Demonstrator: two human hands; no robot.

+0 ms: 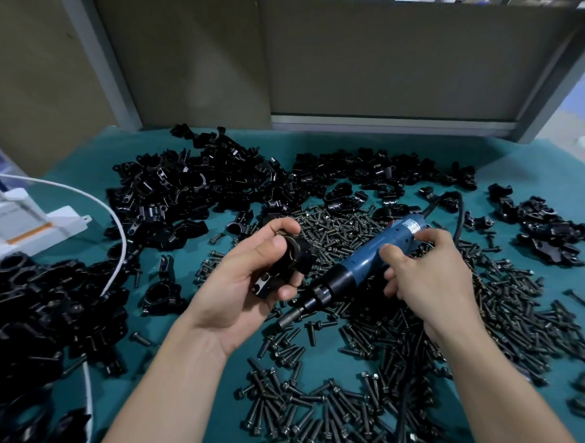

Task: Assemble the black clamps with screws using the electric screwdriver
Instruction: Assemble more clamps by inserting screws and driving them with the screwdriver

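The left hand grips one black ring-shaped clamp, turned for access. The right hand wraps the blue-bodied electric screwdriver; its bit sits just beneath the clamp, not yet engaged.

Hands: 2, i.e. left hand and right hand. Electric screwdriver: 1, w/ 1 black cord. Clamp in left hand: 1.

Loose clamps on the worktop: far too many to count. They lie in approx. 4 heaps: back-left heap, back-centre heap, right heap, near-left heap. The 2 back ones nearly merge. A few singles lie between heaps, no exact no. possible.

Screws: 1 big spread, too many to count.

White cable: 1. White box units at left edge: at least 2, blurred, can't tell exactly.
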